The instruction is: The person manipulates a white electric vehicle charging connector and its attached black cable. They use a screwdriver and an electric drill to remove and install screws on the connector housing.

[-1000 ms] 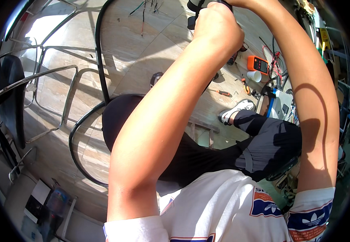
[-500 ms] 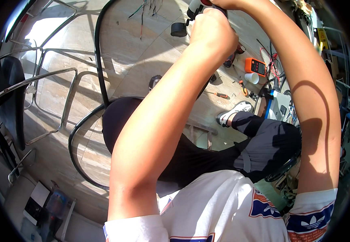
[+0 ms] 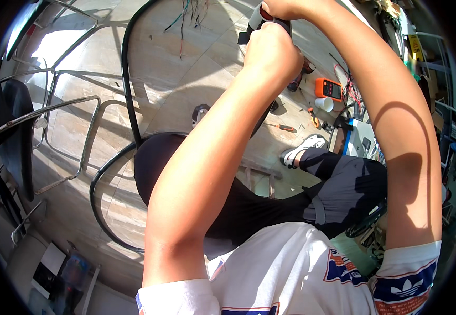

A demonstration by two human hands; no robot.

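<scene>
At the top edge, a black, white and red device [image 3: 256, 19] is partly cut off and covered by my fingers, so its kind is unclear. My left hand [image 3: 274, 48] is closed in a fist around its near side. Just above and to the right, my right hand [image 3: 287, 8] grips the same device from its far side, thumb bent over it. Both forearms are raised, well above the tiled floor.
Loose wires [image 3: 186, 16] lie far left of my hands. An orange meter [image 3: 328, 89], a white cup [image 3: 324, 104], orange-handled pliers [image 3: 313, 118] and a screwdriver [image 3: 282, 127] sit right of my left forearm. Metal-tube frames [image 3: 70, 107] and a black hose [image 3: 128, 73] stand left.
Both hands and the device have shifted slightly left. The device's round black part, which stuck out to the left, now shows only as a small dark piece beside my left fist.
</scene>
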